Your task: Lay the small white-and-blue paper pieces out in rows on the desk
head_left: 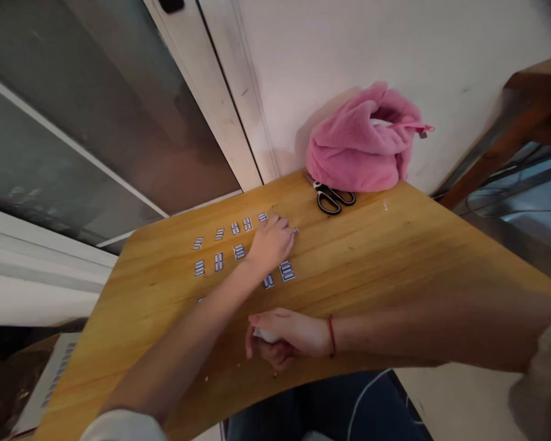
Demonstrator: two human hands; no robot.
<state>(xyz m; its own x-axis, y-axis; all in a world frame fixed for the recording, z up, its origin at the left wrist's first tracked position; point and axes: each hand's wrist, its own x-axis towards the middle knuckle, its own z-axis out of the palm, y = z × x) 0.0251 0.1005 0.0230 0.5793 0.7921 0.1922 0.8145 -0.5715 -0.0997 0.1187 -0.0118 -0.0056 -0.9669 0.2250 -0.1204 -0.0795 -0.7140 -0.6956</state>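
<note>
Left hand (272, 240), fingers bent, grip unclear, small blue-and-white rectangular cards (287, 270) in rows beside them, forearm (188, 340) hiding some, right hand (296, 334) curled round white object (267, 335), black-handled scissors (325, 188), pink plush bag (358, 156) beyond left fingers.

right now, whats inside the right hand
The right hand holds something white, partly showing between thumb and curled fingers. The rest is covered by the hand, so its full shape can't be told.

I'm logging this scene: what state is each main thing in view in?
Left hand: stretched forward, palm down, grip unclear
Right hand: curled around white item
Printed pieces: flat, in loose rows
Scissors: lying flat, opening unclear
Pink fleece: bunched, gap on top
Red bracelet: worn
</note>
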